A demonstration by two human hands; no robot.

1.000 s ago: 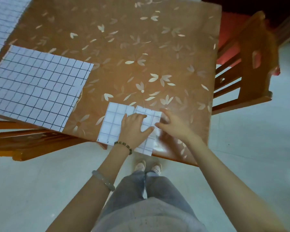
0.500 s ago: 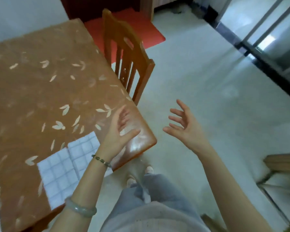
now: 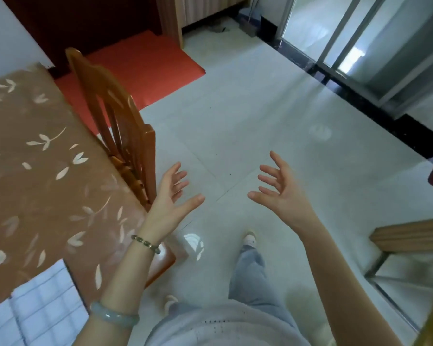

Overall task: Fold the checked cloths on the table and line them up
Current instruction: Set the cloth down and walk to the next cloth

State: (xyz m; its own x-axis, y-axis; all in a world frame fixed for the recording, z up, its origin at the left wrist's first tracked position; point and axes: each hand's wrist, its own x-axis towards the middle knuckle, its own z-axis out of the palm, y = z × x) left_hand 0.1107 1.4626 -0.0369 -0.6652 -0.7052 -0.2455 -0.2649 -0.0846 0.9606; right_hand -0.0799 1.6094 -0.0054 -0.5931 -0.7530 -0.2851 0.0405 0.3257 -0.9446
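Observation:
A folded white checked cloth [image 3: 38, 308] lies on the brown leaf-patterned table [image 3: 35, 183] at the lower left edge of the head view. My left hand [image 3: 170, 198] hangs in the air past the table's corner with fingers spread, holding nothing. Further right, my right hand [image 3: 283, 191] floats above the floor, fingers spread and palm turned inward, also holding nothing. Both hands are well clear of the cloth. The other cloths are out of view.
A wooden chair [image 3: 118, 128] stands against the table's right side. A red mat [image 3: 140, 71] lies behind it. Pale floor tiles [image 3: 260, 108] spread to the right, up to a glass sliding door [image 3: 360, 46]. A wooden bench edge [image 3: 410, 236] shows at the right.
Both hands let go of the folded cloth and lifted off the table. The view swung right, away from the table toward the floor, and one foot stepped forward.

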